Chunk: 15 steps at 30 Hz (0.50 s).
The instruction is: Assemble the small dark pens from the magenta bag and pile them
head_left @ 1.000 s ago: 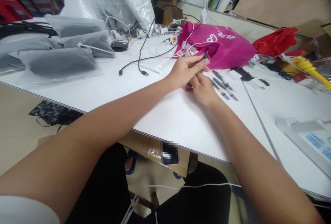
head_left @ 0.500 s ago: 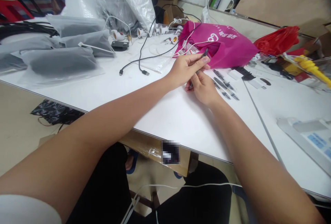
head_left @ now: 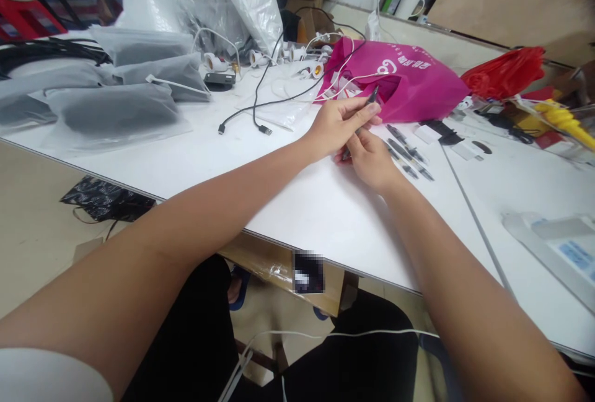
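My left hand [head_left: 341, 122] and my right hand [head_left: 368, 155] meet above the white table [head_left: 297, 204]. Both are closed on a slim dark pen [head_left: 373, 95], held at a slant. Its upper end sticks out past the left fingers, and a lower part shows by the right fingertips; the fingers hide its middle. Just right of my right hand, several dark pens or pen parts [head_left: 409, 153] lie on the tabletop. Behind my hands is a pink bag [head_left: 427, 89] with its opening facing me and white items inside.
Several grey pouches [head_left: 116, 111] lie at the left. A black USB cable [head_left: 264, 130] curls across the table near white lamp holders [head_left: 297, 55]. A red plastic bag [head_left: 506, 74] and a pale device [head_left: 558, 241] are at the right. The table's front edge runs beneath my forearms.
The whole view has shifted slightly, so things appear a little further right. Both hands keep their grip on the pen with almost the same pose.
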Available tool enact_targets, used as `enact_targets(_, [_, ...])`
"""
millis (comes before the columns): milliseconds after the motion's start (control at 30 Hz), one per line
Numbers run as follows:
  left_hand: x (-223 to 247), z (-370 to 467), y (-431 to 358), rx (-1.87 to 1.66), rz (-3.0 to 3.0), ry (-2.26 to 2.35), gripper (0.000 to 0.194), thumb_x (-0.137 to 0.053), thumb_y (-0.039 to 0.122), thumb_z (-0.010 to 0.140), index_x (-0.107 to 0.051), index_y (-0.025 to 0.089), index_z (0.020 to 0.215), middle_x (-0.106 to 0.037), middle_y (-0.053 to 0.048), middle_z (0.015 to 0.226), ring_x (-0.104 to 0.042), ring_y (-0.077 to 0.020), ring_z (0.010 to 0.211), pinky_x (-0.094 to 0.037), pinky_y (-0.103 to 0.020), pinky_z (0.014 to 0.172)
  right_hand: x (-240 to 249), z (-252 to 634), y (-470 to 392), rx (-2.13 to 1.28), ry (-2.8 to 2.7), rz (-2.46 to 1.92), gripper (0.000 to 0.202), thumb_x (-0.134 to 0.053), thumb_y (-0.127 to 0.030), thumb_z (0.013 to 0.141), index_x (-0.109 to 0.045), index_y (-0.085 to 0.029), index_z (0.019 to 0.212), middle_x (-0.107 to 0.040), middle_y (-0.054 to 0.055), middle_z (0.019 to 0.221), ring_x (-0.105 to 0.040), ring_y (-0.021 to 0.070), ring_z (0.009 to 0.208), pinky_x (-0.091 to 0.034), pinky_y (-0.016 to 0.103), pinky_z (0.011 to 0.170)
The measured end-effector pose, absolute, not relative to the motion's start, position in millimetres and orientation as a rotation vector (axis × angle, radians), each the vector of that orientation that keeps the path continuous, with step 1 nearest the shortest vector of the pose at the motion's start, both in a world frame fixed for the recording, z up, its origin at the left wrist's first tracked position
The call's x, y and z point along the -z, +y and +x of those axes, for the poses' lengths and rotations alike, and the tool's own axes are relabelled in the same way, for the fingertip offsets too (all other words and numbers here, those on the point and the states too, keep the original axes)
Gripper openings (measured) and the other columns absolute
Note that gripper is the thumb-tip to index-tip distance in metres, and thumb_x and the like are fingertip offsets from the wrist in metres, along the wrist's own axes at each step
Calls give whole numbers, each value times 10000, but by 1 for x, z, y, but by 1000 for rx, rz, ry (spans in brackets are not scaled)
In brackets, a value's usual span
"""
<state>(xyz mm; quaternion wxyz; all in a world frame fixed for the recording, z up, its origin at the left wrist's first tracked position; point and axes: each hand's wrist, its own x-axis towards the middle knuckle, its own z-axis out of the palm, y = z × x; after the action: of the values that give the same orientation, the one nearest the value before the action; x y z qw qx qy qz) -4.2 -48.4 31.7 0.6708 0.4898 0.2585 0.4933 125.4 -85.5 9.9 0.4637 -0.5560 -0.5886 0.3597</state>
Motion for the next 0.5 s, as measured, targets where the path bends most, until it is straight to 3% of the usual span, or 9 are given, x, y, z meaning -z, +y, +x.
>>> enact_targets(233, [-28,-4,-41,-1167,1151,603,202,-926,334,1069,-825,201,955,-895,-94,1097,-854,-275,1169,-667,-303,942,-11,122,-87,-902,-1419,-1355,424,-754,-518,1191,-609,-252,895,-678,6,793,-676,137,655,-596,229,616])
enact_targets(367, [-29,-4,-34,-1208,1134,611,289,-770,335,1180,-779,199,925,-883,-83,1064,-837,-213,1071,-651,-281,918,-14,121,-90,-920,-1419,-1370,407,-722,-564,1197,-604,-266,947,-628,-22,733,-595,134,540,-471,234,471])
enact_targets(500, [-25,-5,-25,-1181,1007,722,279,-713,426,1216,-773,220,1038,-857,-57,1022,-813,-179,969,-633,-276,848,-17,124,-95,-940,-1456,-1432,402,-732,-607,1176,-652,-259,991,-584,-48,663,-471,123,459,-352,256,430])
